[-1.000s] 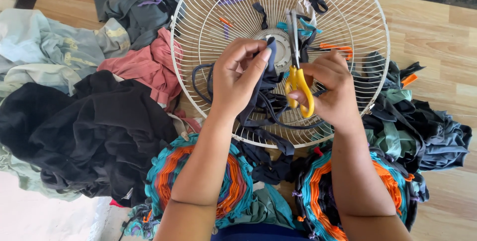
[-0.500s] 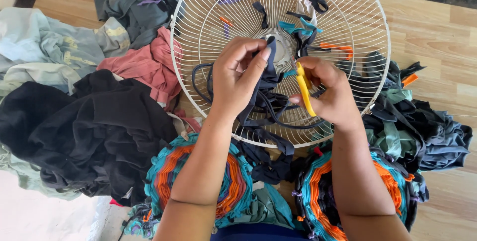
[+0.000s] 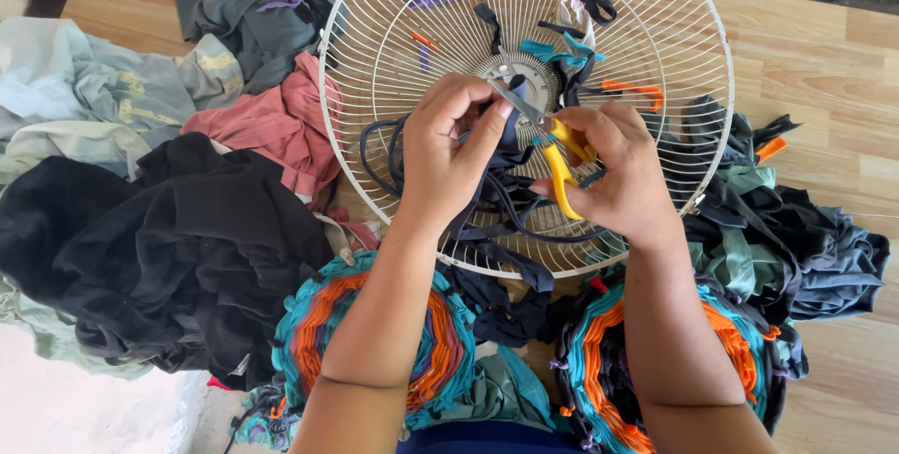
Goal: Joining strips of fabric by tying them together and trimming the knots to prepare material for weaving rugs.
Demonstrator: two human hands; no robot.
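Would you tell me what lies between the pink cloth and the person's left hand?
In the head view, the white wire fan guard and a loop of dark fabric strip lie between the pink cloth and the left hand.

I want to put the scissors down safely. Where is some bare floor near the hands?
Bare wooden floor lies right of the white fan grille, above the dark cloth heap. A pale patch lies at bottom left, below the black garment. Crowded: clothes left of the grille, woven mats under both arms.
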